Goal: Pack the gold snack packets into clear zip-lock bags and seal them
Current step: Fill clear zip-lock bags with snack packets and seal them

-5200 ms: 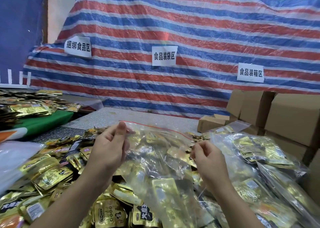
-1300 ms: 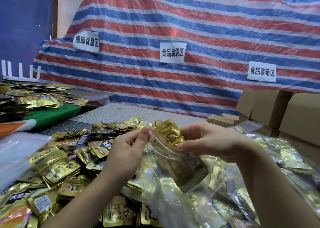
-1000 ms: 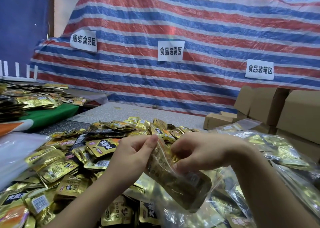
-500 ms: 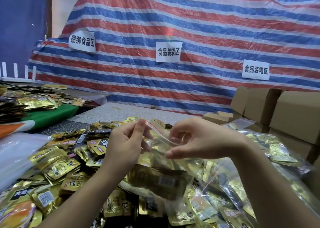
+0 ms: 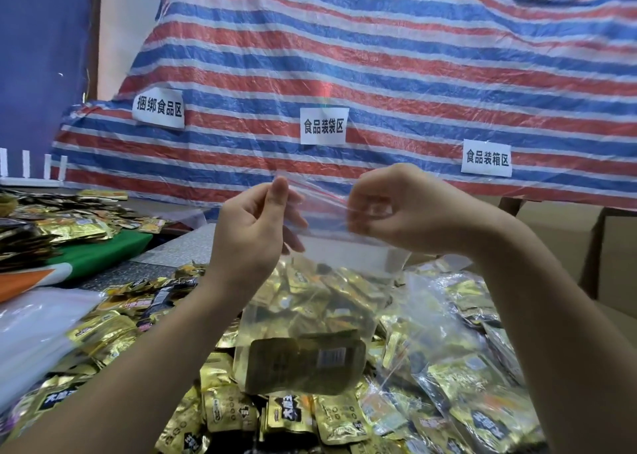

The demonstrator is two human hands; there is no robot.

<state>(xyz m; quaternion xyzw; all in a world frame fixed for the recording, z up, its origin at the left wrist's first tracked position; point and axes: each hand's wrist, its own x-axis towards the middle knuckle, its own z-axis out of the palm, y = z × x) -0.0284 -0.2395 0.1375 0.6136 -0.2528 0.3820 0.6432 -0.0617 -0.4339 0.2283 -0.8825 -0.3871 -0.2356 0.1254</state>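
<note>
A clear zip-lock bag hangs upright in the air between my hands, its red zip strip stretched across the top. A gold snack packet lies flat at the bottom of the bag. My left hand pinches the left end of the zip strip. My right hand pinches the strip further right, fingers curled round it. Loose gold snack packets are heaped on the table below.
Filled clear bags of packets lie at the right. Cardboard boxes stand at the far right. More packets sit on a green surface at the left, and a clear plastic sheet lies front left. A striped tarp hangs behind.
Both hands have raised the bag, so it now hangs taller. The packet has dropped to the bag's bottom. My right hand has shifted right along the zip strip.
</note>
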